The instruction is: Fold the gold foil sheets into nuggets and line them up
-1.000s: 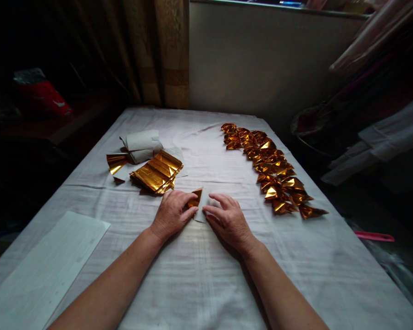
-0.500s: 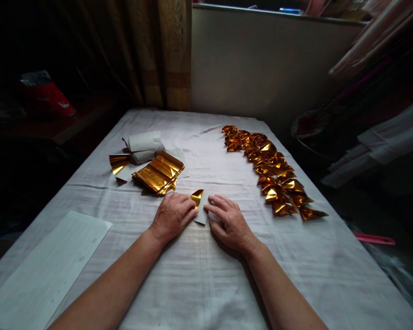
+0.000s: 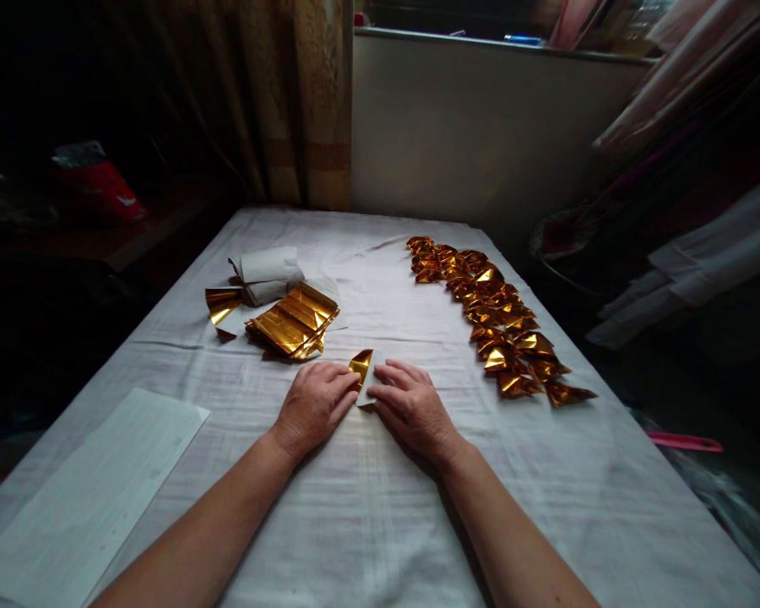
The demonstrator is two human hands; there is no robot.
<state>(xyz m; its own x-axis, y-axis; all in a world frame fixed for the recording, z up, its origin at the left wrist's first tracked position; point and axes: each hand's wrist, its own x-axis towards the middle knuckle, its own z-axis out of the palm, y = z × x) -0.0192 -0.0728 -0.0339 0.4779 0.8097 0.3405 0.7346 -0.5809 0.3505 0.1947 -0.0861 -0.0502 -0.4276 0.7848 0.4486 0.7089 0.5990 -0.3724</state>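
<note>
A small sheet of gold foil paper, partly folded with its pale backing showing, lies flat on the bed-like white-clothed surface between my two hands. My left hand grips its left side, thumb and fingers drawn together on the paper. From the right, my right hand holds the pale edge under its fingertips and thumb; the fingertips partly cover it. Just beyond my left hand sits a stack of gold foil sheets. Several folded gold foil pieces run in a curved row to the right.
A roll of whitish paper and a curled foil sheet lie behind the stack. A pale paper sheet rests at the left. Beyond are a curtain, a wall, hanging cloth and a pink handle.
The pale right part of the foil paper now shows narrower, and my right hand has come slightly left, closer to my left hand. The view has tilted up a little.
</note>
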